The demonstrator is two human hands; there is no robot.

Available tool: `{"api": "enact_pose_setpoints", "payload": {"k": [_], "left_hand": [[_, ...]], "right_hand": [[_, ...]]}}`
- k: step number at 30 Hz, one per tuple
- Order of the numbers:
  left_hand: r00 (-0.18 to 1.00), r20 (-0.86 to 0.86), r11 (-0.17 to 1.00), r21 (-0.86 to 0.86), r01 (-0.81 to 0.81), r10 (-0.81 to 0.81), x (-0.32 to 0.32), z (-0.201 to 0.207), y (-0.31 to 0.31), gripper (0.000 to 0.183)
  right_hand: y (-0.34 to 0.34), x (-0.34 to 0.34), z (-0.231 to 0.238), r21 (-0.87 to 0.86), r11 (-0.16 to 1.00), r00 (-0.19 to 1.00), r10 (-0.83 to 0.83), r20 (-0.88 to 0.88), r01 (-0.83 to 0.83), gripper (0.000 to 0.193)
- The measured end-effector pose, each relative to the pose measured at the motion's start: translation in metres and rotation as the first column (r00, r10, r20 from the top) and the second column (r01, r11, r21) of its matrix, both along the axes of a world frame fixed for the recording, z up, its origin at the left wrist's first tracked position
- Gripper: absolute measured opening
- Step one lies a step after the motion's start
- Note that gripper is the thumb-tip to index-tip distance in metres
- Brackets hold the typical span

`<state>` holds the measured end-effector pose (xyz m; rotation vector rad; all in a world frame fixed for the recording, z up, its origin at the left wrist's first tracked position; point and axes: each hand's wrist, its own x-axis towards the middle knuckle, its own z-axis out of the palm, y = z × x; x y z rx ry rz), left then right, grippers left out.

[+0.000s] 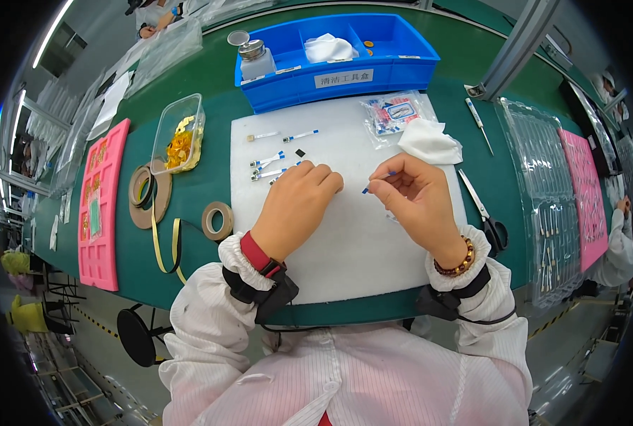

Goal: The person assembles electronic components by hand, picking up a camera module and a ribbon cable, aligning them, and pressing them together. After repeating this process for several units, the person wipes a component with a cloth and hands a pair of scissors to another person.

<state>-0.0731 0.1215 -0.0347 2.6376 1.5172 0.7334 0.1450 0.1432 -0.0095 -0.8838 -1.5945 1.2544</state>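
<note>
My right hand (421, 202) is above the white foam mat (331, 255), thumb and index finger pinched on a small flex cable (365, 189). Only the cable's blue ends show; the rest is behind the fingers. My left hand (296, 204) rests low over the mat with its fingers curled in, and what they hold, if anything, is hidden. Just beyond its knuckles lie several short flex cables (265, 163) with blue ends, some partly covered by the hand. Two more cables (301, 135) lie farther back, near a small black square piece (300, 153).
Behind the mat stands a blue divided bin (341, 82) with a pump bottle (257, 66). A plastic bag (391, 117) and white cloth (431, 142) lie back right. Scissors (496, 231) and a screwdriver (478, 122) are rightward; tape rolls (217, 221), a clear tub (162, 131) and a pink tray (105, 241) leftward.
</note>
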Motion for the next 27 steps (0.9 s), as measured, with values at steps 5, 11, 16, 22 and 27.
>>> {"api": "enact_pose_setpoints", "payload": {"k": [5, 11, 16, 22, 27], "left_hand": [[0.848, 0.501, 0.964, -0.264, -0.039, 0.172, 0.008, 0.022, -0.01, 0.024], [0.478, 0.786, 0.808, -0.542, 0.231, 0.39, 0.008, 0.011, -0.019, 0.022], [0.338, 0.815, 0.757, -0.57, 0.32, 0.47, 0.012, 0.014, -0.023, 0.014], [0.302, 0.827, 0.751, -0.56, 0.351, 0.475, 0.014, 0.012, -0.025, 0.013], [0.319, 0.822, 0.746, -0.565, 0.353, 0.472, 0.016, 0.011, -0.027, 0.013]], "right_hand": [[-0.001, 0.002, 0.002, -0.23, 0.971, 0.992, 0.035, -0.123, -0.063, 0.011], [-0.005, -0.001, 0.0, -0.29, 0.951, 0.986, 0.066, -0.151, -0.108, 0.011], [-0.005, -0.006, 0.003, -0.26, 0.962, 0.987, 0.045, -0.157, -0.085, 0.013], [-0.004, -0.005, -0.007, -0.249, 0.966, 0.994, 0.043, -0.1, -0.067, 0.014], [-0.004, -0.006, -0.008, -0.279, 0.956, 0.993, 0.066, -0.094, -0.09, 0.01]]}}
